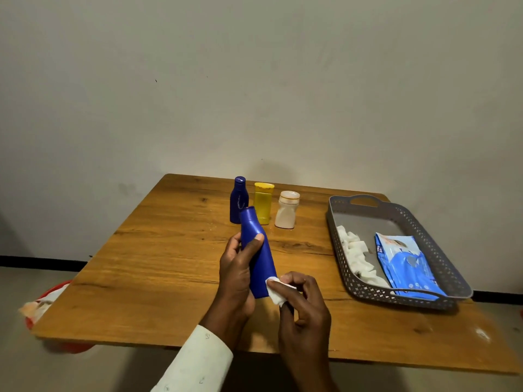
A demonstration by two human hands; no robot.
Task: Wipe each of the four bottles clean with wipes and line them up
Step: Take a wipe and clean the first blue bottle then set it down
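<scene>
Bottle held above the counter, wipe at its base

Bottle [259, 256], blue and capless as far as can be seen, is tilted with its neck pointing away from the person, raised over the wooden counter [158, 267]. The left hand [237, 273] wraps around its middle, thumb laid across the front and fingers [232, 244] curled behind it. The right hand [302, 298] pinches a small white wipe [276, 292] between thumb and curled fingers, and the wipe touches the bottle's lower end.

Behind, three more bottles stand upright in a row near the far edge: a dark blue bottle [238, 200], a yellow bottle [263, 202] just beside it, and a white bottle [287, 210]. To the right sits a grey basket [441, 267] holding crumpled white wipes [356, 256] and a blue wipes pack [407, 264]. A red tub [53, 295] shows below the counter's left edge.
</scene>
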